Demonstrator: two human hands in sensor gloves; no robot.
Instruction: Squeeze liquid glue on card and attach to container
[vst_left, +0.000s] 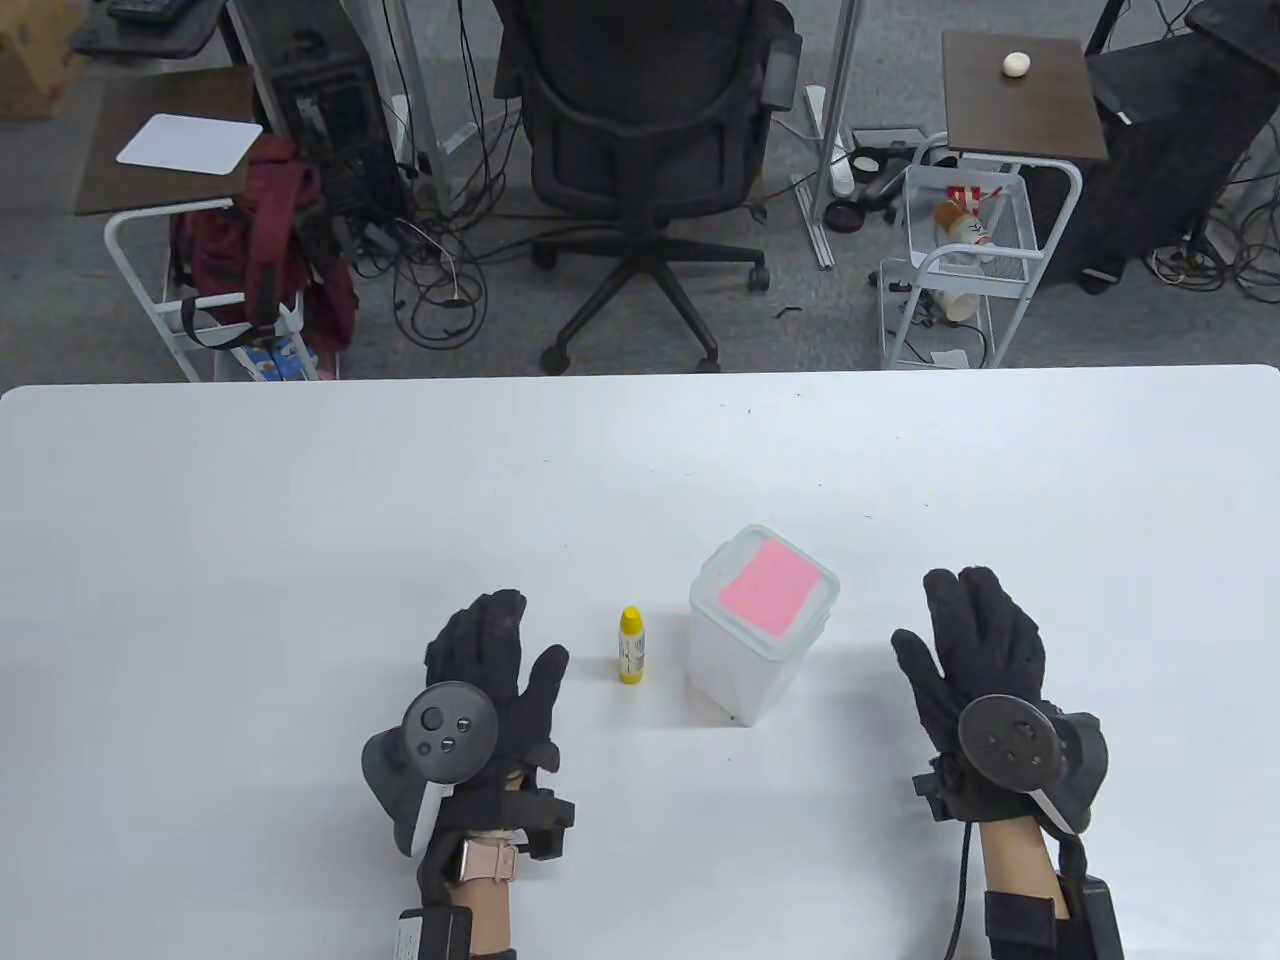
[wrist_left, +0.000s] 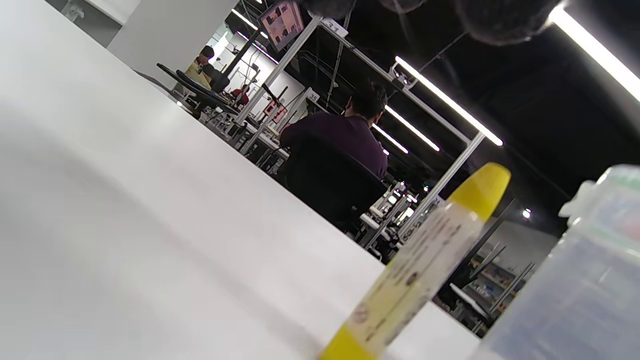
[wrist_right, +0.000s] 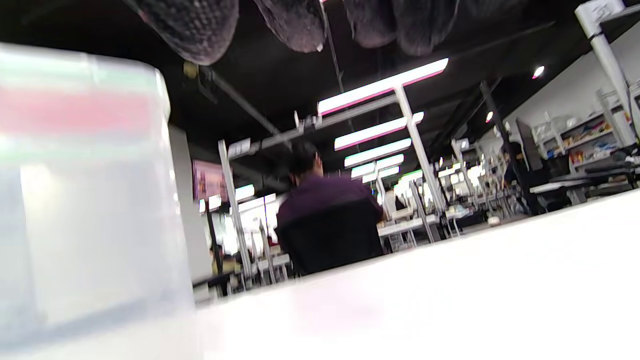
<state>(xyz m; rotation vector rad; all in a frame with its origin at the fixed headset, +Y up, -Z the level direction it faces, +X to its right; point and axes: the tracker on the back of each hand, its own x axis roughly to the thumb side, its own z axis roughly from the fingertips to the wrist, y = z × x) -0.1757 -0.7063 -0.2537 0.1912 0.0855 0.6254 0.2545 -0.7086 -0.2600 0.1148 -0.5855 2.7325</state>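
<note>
Both hands flat on the white bench near its front edge, fingers straight and relaxed, holding nothing. Left hand toward the front-middle, just left of the glue bottle, not touching it. Right hand further toward the right edge, apart from the container. Glue bottle upright, yellow cap and yellow base, standing between left hand and container, near but clear of both. Container translucent, lidded, upright, roughly mid-width of the bench and closer to the front edge than the far one. Pink card lying flat on the container's lid. Seen blurred at the edges of both wrist views: bottle and container.
</note>
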